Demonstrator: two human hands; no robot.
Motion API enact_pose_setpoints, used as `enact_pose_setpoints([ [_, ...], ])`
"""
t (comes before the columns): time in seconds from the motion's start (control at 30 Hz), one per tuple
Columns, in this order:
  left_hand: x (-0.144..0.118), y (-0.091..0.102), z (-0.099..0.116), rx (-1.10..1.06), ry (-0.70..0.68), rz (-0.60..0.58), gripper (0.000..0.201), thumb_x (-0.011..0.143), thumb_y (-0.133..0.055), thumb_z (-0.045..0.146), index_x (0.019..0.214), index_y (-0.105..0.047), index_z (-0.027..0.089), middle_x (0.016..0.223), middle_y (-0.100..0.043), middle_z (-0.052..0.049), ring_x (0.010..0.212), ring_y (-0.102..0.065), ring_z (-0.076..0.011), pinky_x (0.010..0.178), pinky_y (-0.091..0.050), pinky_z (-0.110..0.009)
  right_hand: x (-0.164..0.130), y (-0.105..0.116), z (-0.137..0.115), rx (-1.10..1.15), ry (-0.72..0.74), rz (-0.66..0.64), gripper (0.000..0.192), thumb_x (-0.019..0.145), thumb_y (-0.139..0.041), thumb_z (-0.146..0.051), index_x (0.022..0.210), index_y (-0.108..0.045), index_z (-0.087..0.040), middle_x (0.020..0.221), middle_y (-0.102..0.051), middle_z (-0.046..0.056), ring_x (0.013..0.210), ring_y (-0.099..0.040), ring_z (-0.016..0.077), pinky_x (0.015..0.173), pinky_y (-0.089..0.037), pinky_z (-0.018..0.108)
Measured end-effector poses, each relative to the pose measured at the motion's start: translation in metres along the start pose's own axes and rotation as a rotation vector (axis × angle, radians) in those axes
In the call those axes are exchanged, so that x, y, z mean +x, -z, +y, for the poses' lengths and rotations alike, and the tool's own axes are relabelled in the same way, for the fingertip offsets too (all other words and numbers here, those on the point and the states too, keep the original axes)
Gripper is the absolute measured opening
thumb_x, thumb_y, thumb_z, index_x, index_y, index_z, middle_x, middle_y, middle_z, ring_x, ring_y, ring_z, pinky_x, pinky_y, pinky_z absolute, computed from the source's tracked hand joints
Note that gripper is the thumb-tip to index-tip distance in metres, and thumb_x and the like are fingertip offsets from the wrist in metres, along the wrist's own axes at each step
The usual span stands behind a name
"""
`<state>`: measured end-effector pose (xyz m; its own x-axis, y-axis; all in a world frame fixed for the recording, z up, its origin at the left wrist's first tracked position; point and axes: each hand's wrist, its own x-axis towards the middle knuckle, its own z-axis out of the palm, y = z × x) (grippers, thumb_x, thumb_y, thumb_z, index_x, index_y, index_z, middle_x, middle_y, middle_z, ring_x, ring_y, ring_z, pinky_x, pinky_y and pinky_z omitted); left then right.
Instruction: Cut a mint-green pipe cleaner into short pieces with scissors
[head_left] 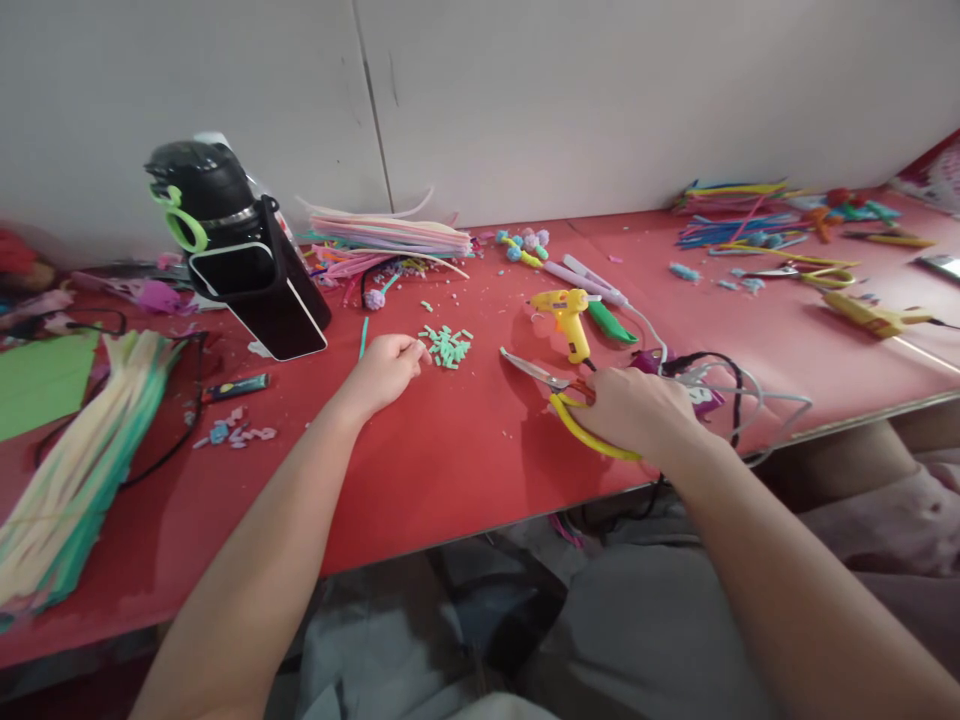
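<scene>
My left hand [388,372] rests on the red table with its fingers curled together at the edge of a small heap of cut green pieces [448,347]. Whatever its fingertips pinch is hidden or too small to make out. A short teal pipe cleaner [364,338] lies just behind that hand. My right hand [637,408] grips the yellow-handled scissors [536,369], whose blades point left toward the heap. Beyond the blades lies a yellow glue gun [568,318], close to the right fingers.
A black bottle in a holder [277,300] stands at left. Pipe cleaner bundles lie at left [97,450] and by the wall [390,235]. Cables [739,395] tangle right of my right hand. A second glue gun [874,315] and more scissors [821,273] lie at right.
</scene>
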<state>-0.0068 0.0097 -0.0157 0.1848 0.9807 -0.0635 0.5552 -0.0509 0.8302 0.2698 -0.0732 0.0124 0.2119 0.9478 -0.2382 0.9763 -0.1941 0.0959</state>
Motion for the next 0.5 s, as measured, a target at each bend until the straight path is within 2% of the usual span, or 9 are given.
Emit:
enact_pose_setpoints([
  [0.2, -0.003, 0.008, 0.002, -0.008, -0.025, 0.055, 0.028, 0.094, -0.044, 0.027, 0.078, -0.064, 0.015, 0.056, -0.046, 0.003, 0.049, -0.038, -0.0103, 0.052, -0.03, -0.025, 0.006, 0.005, -0.021, 0.007, 0.129, 0.009, 0.049, 0.089, -0.042, -0.06, 0.094, -0.07, -0.02, 0.097, -0.072, 0.016, 0.09, -0.07, 0.0357, 0.07, -0.048, 0.041],
  [0.33, -0.001, 0.018, -0.002, 0.001, -0.041, 0.138, 0.029, 0.094, -0.043, 0.029, 0.082, -0.065, 0.014, 0.063, -0.055, 0.0, 0.051, -0.043, -0.011, 0.053, -0.033, -0.025, 0.007, 0.016, -0.018, 0.062, 0.142, 0.016, 0.059, 0.085, -0.042, -0.073, 0.088, -0.069, -0.021, 0.089, -0.071, 0.014, 0.082, -0.068, 0.0313, 0.065, -0.047, 0.038],
  [0.43, 0.0, 0.023, -0.005, 0.114, -0.071, 0.212, 0.03, 0.094, -0.042, 0.029, 0.084, -0.067, 0.014, 0.074, -0.066, -0.005, 0.06, -0.053, -0.0139, 0.06, -0.04, -0.027, 0.017, 0.027, -0.02, 0.111, 0.146, 0.132, 0.064, 0.084, -0.039, -0.078, 0.094, -0.069, -0.022, 0.089, -0.071, 0.012, 0.079, -0.067, 0.0283, 0.066, -0.047, 0.037],
  [0.5, 0.0, 0.023, -0.006, 0.192, -0.088, 0.23, 0.03, 0.094, -0.041, 0.026, 0.084, -0.067, 0.015, 0.081, -0.07, -0.008, 0.068, -0.059, -0.0166, 0.067, -0.044, -0.029, 0.032, 0.034, -0.033, 0.103, 0.197, 0.174, 0.065, 0.085, -0.04, -0.077, 0.1, -0.07, -0.02, 0.096, -0.071, 0.015, 0.085, -0.067, 0.03, 0.07, -0.048, 0.039],
])
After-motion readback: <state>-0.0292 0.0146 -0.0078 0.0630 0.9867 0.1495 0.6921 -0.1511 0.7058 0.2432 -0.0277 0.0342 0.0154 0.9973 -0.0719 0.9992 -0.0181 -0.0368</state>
